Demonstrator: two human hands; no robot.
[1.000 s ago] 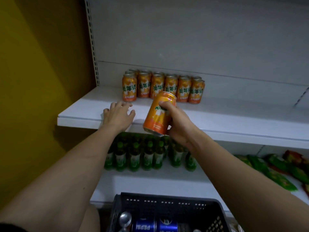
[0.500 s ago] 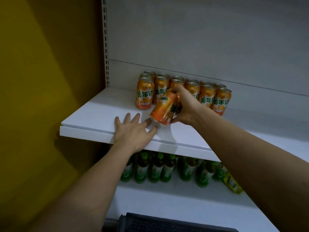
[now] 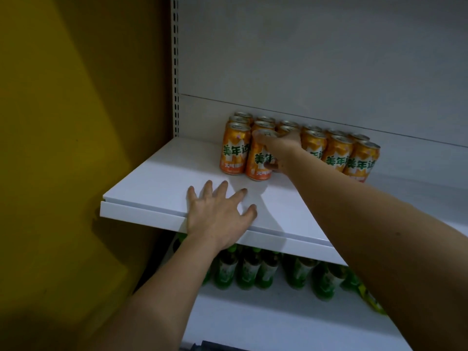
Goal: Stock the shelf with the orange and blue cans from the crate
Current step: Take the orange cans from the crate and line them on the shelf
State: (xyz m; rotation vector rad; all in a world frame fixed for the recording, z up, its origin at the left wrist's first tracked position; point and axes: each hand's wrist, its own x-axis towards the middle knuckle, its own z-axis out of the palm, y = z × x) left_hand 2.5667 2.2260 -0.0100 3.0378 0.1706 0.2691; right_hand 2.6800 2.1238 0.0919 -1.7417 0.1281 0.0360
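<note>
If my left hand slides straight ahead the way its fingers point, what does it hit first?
Probably the orange can that the right hand grips; the left hand lies flat on the shelf, bare shelf between. Depth unclear.

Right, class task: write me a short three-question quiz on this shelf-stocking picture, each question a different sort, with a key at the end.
1. True or false: the right hand grips an orange can that stands upright on the white shelf.
2. Multiple choice: where is the left hand?
A. Inside a crate
B. Flat on the front of the shelf, fingers spread
C. Wrapped round a green bottle
3. Fill the gap: on the shelf below stand green ____.

Key
1. True: the can stands in front of the rows of orange cans.
2. B
3. bottles
</note>
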